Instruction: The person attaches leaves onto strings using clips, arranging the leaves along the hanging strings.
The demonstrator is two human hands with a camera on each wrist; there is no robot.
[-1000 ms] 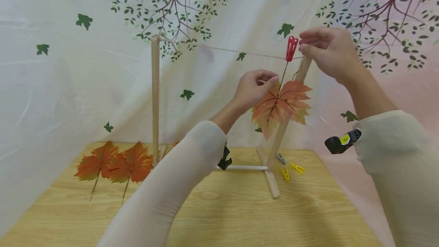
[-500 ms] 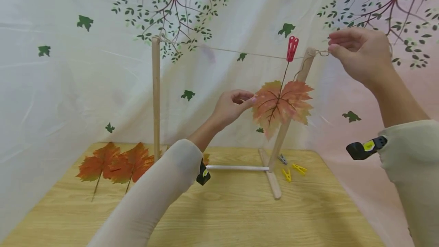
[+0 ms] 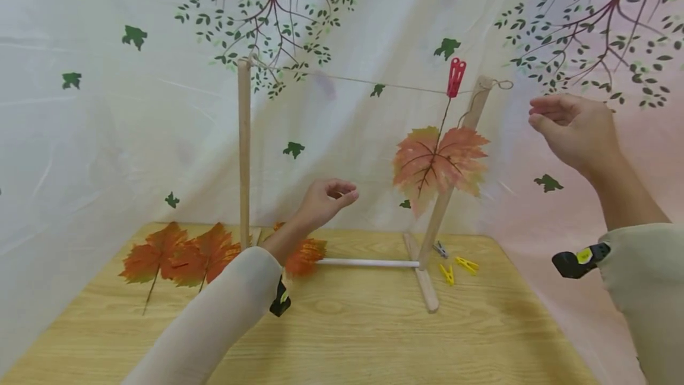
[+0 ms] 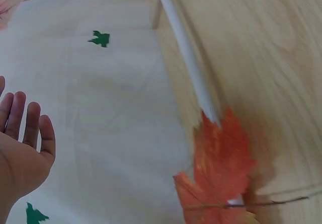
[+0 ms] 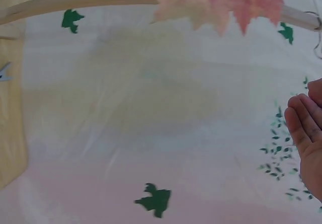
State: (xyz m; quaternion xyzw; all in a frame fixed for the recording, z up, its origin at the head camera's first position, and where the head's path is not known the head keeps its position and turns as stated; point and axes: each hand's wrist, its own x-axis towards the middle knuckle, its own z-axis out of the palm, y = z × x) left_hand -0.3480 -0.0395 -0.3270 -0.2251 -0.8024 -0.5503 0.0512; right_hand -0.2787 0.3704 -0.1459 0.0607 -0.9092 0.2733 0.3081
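An orange maple leaf [image 3: 440,159] hangs by its stem from a string [image 3: 374,82], pinned there by a red clothespin [image 3: 456,78]. The string runs between two wooden posts. My left hand [image 3: 326,201] is in the air left of that leaf, fingers loosely bent around nothing. Below it, another orange leaf [image 4: 216,168] lies over the white rod [image 4: 183,48], partly hidden by my forearm in the head view. Off to the right of the right post [image 3: 454,165], my right hand [image 3: 579,129] holds nothing, its fingers relaxed.
Two orange leaves [image 3: 155,252] lie at the table's left. Two yellow clothespins [image 3: 466,264] and a grey clothespin [image 3: 440,249] lie by the frame's right foot [image 3: 426,290]. A printed cloth [image 3: 342,135] hangs behind the table [image 3: 374,331].
My left hand has moved down and left, away from the hanging leaf. My right hand has moved right, then down, away from the clothespin and string. The leaf stays hanging.
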